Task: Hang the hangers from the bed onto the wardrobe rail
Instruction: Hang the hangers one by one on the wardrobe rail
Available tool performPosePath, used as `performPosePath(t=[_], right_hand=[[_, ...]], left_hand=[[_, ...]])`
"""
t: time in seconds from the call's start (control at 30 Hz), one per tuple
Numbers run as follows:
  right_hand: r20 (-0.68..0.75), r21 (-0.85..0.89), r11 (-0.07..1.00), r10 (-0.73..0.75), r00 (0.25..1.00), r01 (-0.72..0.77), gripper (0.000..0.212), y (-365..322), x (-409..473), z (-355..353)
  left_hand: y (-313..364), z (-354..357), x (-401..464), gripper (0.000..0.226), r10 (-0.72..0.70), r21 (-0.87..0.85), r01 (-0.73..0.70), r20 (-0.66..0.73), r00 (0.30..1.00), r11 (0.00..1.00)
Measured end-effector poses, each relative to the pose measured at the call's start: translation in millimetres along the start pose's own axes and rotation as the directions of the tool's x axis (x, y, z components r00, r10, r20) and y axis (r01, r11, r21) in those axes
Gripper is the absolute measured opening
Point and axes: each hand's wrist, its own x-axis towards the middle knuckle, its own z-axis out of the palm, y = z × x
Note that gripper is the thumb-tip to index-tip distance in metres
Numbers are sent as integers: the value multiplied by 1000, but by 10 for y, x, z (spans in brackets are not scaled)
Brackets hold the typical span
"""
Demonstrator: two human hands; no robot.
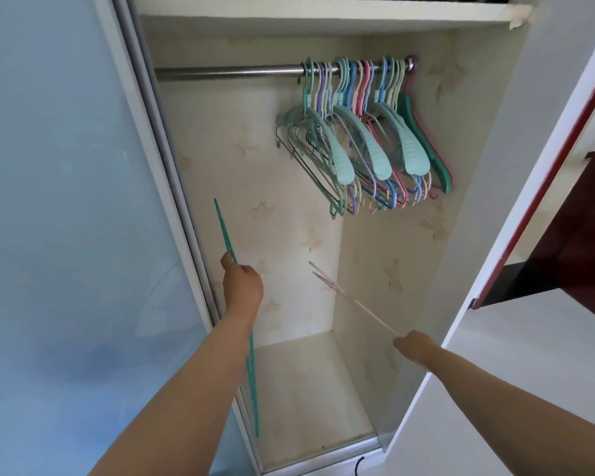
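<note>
Hangers are in both of your hands, held up in front of the open wardrobe. Your left hand [242,282] has its grip closed around a teal hanger [224,230], seen edge-on: one end rises above your fist toward the sliding door [66,201], and the rest runs down beside your forearm to near the wardrobe floor [310,400]. Your right hand [413,345] is turned so you see its back; its grip is curled on the near end of a thin pale pink hanger [352,298], which slants up and left into the wardrobe, its far end blurred. Neither hanger touches the rail [227,71]. That metal rail crosses the upper wardrobe, bare along its left stretch, while a cluster of hung hangers [364,139] crowds its right end: mint, purple, blue, pink and cream ones, three with broad mint shoulders, and a dark green one nearest the side wall. Above the rail sits a white shelf [323,15]. The wardrobe's back wall carries a faint floral pattern. No brand, label or writing can be read anywhere.
</note>
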Motion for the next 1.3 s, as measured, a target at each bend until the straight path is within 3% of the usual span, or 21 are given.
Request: performPosePath(t=[0.1,0.23,0.47,0.67,0.93,1.1,1.17,1.2,1.27,1.3], right_hand=[[145,344,939,-70,987,17,35,-397,-205,17],[153,455,867,-300,942,202,68,-1140,-520,-120],[90,763,598,-473,876,245,57,-2233,-911,-722],[24,903,388,-471,882,182,61,-2750,-991,-1195],[14,930,351,-332,943,110,46,-2683,-817,-1210],[-62,842,498,-297,953,210,67,-2359,-806,-985],[66,797,591,-292,954,125,87,-2135,-802,-754],[226,771,637,-315,922,29,97,-2028,-803,-592],[557,665,740,-402,727,-100,107,-1848,-835,-278],[631,625,776,-433,643,-91,102,-1786,-854,-176]], left_hand=[[37,-40,-20,47,56,25,-56,-15,998,998],[135,-83,-36,49,151,-14,-153,-96,984,988],[508,-192,-14,48,299,-135,-332,-219,929,933],[741,-239,65,36,317,-274,-426,-364,876,862],[887,-208,105,33,203,-526,-342,-304,931,779],[1014,-159,140,39,7,-732,-158,-205,979,662],[1041,-145,155,46,-68,-797,-75,-144,987,599],[1059,-148,159,47,-93,-817,-50,-126,988,574],[1091,-141,185,47,-114,-831,-35,-117,987,555],[1104,-133,208,47,-119,-831,-36,-122,985,555]])
